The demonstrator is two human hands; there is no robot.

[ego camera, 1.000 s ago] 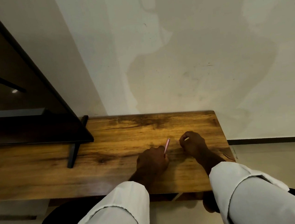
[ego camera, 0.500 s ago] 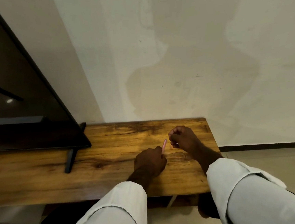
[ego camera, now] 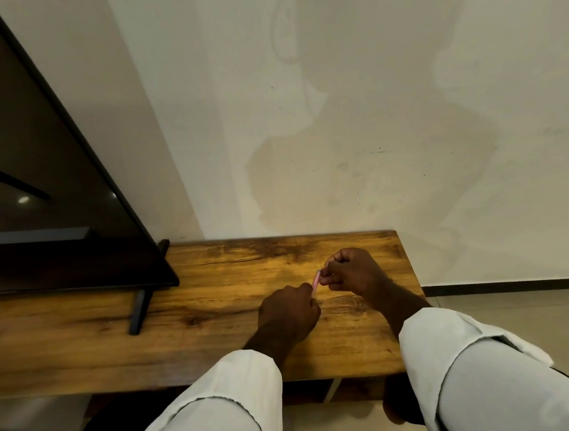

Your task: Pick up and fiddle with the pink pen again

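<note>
Now both hands meet over the wooden table (ego camera: pixel 217 324): the left hand (ego camera: pixel 290 312) grips a thin pink stick (ego camera: pixel 316 279), perhaps a pen, and the right hand (ego camera: pixel 348 271) pinches its upper end, nothing separated yet.

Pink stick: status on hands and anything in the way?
Left hand grips pink stick low; right hand pinches its top. Over wooden table. Nothing between; TV off left.

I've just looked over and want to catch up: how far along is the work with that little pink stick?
Already picked up: the left hand grips the pink stick above the wooden table. In hand: the right hand pinches its upper end. Whether anything comes off that end is too small to tell.
</note>
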